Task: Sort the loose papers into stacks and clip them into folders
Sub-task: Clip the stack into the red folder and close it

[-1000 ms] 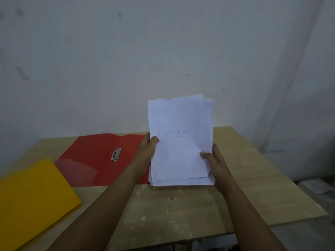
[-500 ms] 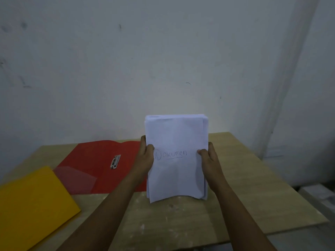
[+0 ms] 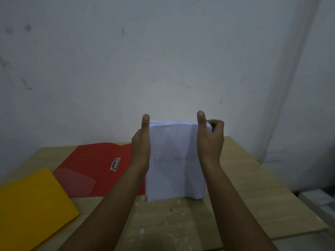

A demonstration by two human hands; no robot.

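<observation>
A stack of white papers (image 3: 172,176) stands upright on its bottom edge on the wooden table (image 3: 244,196), with a handwritten word on the front sheet. My left hand (image 3: 141,145) holds the stack's left edge, thumb pointing up. My right hand (image 3: 210,140) holds the right edge, thumb up and fingers curled behind the top corner. An open red folder (image 3: 90,160) lies flat behind and to the left of the stack, its metal clip (image 3: 115,164) bare. A closed yellow folder (image 3: 30,205) lies at the near left.
A white wall rises right behind the table. The table's right edge runs diagonally past my right arm, and pale boxes (image 3: 319,198) sit on the floor beyond it. Bare wood shows in front of the stack.
The uneven, tilted stack has been turned upright and squared, its bottom edge brought down onto the table. Both hands slid up the side edges to near the top, thumbs raised.
</observation>
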